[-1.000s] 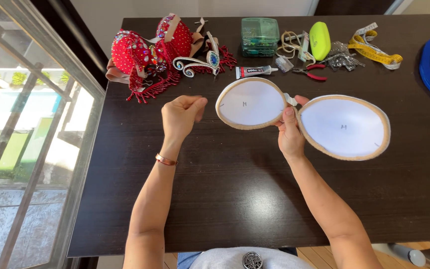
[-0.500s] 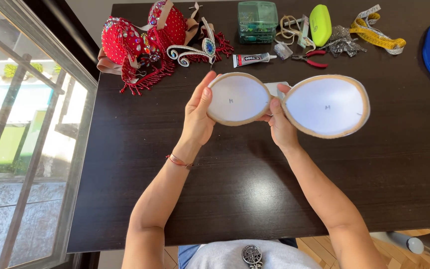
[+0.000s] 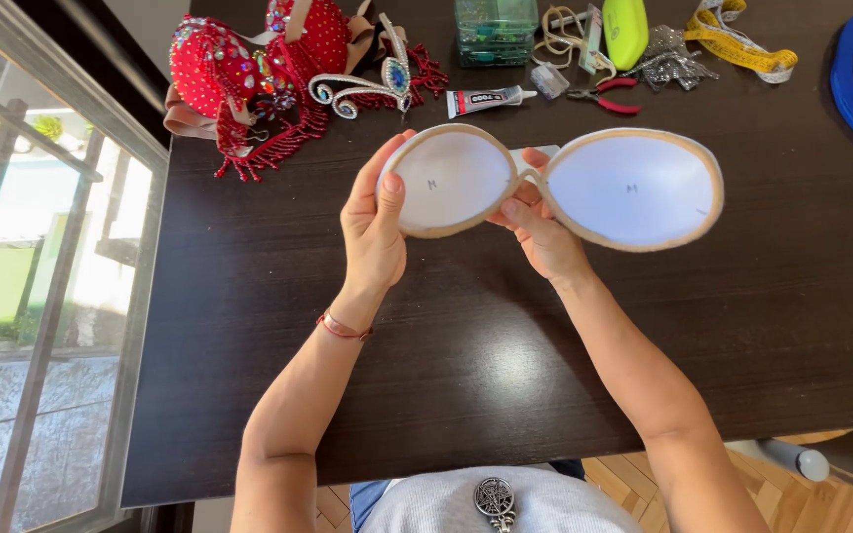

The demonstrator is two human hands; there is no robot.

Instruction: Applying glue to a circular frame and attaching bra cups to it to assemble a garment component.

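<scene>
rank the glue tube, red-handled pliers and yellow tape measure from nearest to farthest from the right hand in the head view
From the right hand:
1. glue tube, just beyond it
2. red-handled pliers, farther right
3. yellow tape measure, far right corner

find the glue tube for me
In the head view, the glue tube lies on the table's far side, between the red beaded piece and red-handled pliers.

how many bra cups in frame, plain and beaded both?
4. Two plain white cups: left cup gripped by the left hand, right cup beside the right hand. Two red beaded cups at the table's far-left corner; one is partly cropped.
</scene>
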